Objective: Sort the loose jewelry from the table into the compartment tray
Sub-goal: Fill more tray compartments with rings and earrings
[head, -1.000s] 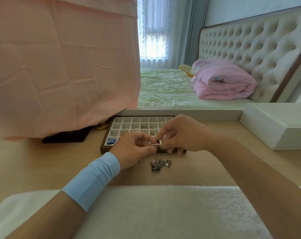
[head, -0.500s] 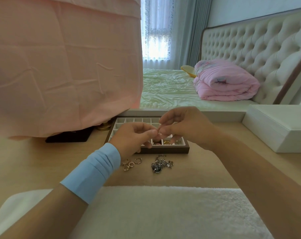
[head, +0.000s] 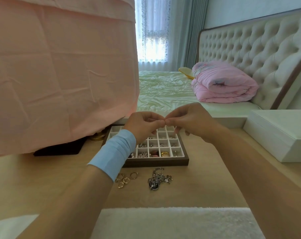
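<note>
From the head view, I see the left hand (head: 142, 125) and right hand (head: 189, 121) raised over the compartment tray (head: 156, 163). Their fingers are curled and the tips pinch together on a small piece I can't identify, so I judge one item is being readied mid-sort. Next it wants lowering into a free cell, then the gold rings (head: 125, 179) and silver tangle (head: 158, 180) on the table (head: 206, 178) just before the tray; no writing is readable.
</note>
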A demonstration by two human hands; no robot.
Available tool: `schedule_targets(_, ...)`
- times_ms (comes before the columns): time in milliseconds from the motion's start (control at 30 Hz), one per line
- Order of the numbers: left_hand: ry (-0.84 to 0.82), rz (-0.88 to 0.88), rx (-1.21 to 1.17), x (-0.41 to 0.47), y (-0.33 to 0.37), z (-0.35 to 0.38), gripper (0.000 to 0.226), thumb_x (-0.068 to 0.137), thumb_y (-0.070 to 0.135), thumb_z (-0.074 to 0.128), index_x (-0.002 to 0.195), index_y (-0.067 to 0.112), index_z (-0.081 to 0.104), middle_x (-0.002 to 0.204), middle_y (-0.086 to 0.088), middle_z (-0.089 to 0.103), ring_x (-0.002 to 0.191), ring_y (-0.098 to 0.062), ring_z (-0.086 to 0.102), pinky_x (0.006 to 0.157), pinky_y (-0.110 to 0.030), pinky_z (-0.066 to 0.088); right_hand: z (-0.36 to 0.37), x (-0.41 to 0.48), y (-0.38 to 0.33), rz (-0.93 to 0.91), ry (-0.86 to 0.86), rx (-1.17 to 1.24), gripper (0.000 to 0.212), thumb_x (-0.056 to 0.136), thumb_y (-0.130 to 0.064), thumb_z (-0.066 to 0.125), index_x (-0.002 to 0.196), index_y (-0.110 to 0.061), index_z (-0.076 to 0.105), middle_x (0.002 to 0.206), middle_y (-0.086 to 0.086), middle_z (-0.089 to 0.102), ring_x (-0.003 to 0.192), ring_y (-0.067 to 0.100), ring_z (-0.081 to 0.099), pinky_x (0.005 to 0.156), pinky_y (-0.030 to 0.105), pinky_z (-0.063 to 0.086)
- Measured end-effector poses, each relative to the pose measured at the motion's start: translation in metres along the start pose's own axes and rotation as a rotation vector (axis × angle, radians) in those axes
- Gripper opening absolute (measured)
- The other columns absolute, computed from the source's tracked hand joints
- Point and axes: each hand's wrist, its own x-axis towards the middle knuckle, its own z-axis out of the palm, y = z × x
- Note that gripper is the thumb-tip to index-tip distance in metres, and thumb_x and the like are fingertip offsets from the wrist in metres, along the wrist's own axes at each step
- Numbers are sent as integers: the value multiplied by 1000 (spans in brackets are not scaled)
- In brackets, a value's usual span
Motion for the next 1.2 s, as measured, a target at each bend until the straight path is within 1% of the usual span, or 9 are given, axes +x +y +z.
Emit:
schedule_targets(100, 4, 43, 136, 13, -15, 13, 5, 88, 28, 69, 90, 29, 73, 87, 10, 69, 77, -6, 61, 65, -19, 49, -5, 16, 20, 9, 9, -164, 2, 84, -19, 82, 83, -18, 81, 67, -5, 75, 55, 7, 66, 56, 22, 51)
schedule_targets(167, -20, 75, 363, 20, -30, 20, 9, 89, 37, 65, 97, 36, 70, 101, 13, 66, 95, -8, 59, 82, -29, 52, -5, 27, 36, 39, -38, -356, 5, 88, -23, 77, 84, -25, 79, 75, -11, 74, 58, 3, 65, 66, 27, 53)
schedule_targets(233, -61, 137, 640, 23, -42, 24, 23, 89, 48, 61, 110, 41, 64, 123, 11, 60, 118, -13, 48, 103, -39, 42, -2, 32, 47, 70, -88, -529, 8, 92, -27, 72, 90, -30, 79, 91, -14, 74, 75, 2, 65, 78, 31, 56)
schedule_targets(333, -147, 171, 794, 26, -51, 26, 43, 88, 59, 55, 127, 40, 56, 136, 8, 50, 128, -16, 37, 110, -40, 33, 4, 38, 54, 53, -124, -683, 10, 95, -32, 69, 97, -32, 78, 103, -14, 73, 95, 8, 66, 91, 39, 56)
schedule_targets(733, -160, 227, 804, 23, -53, 25, 45, 90, 54, 55, 131, 36, 54, 138, 6, 48, 132, -16, 33, 112, -40, 31, 11, 34, 42, -6, -136, -847, 15, 97, -33, 65, 99, -34, 81, 102, -14, 75, 92, 11, 68, 86, 38, 58)
schedule_targets(833, -134, 255, 768, 15, -46, 21, 36, 89, 48, 58, 123, 36, 58, 127, 8, 54, 124, -15, 39, 107, -40, 37, 8, 22, 33, -23, -134, -787, 17, 98, -32, 63, 102, -33, 79, 103, -15, 74, 93, 10, 67, 88, 38, 58)
schedule_targets(933, -152, 315, 707, 1, -36, 15, 15, 90, 42, 59, 103, 37, 62, 103, 15, 58, 101, -9, 47, 94, -36, 46, 6, 5, 19, -62, -202, -741, 17, 98, -35, 62, 102, -32, 78, 98, -16, 72, 91, 7, 65, 87, 34, 56)
schedule_targets(1067, -246, 347, 684, -25, -20, 3, 6, 85, 41, 60, 80, 39, 57, 82, 19, 58, 81, -2, 52, 79, -33, 51, 7, -22, 1, -46, -374, -660, 8, 92, -32, 70, 87, -33, 76, 84, -15, 66, 78, 3, 62, 71, 24, 50)
schedule_targets(1200, -345, 323, 756, -55, -15, -2, 6, 82, 40, 66, 79, 37, 61, 81, 18, 59, 79, -1, 54, 75, -26, 51, 16, -45, -5, 10, -497, -695, 7, 83, -28, 80, 80, -28, 74, 76, -11, 66, 52, -2, 57, 52, 20, 48)
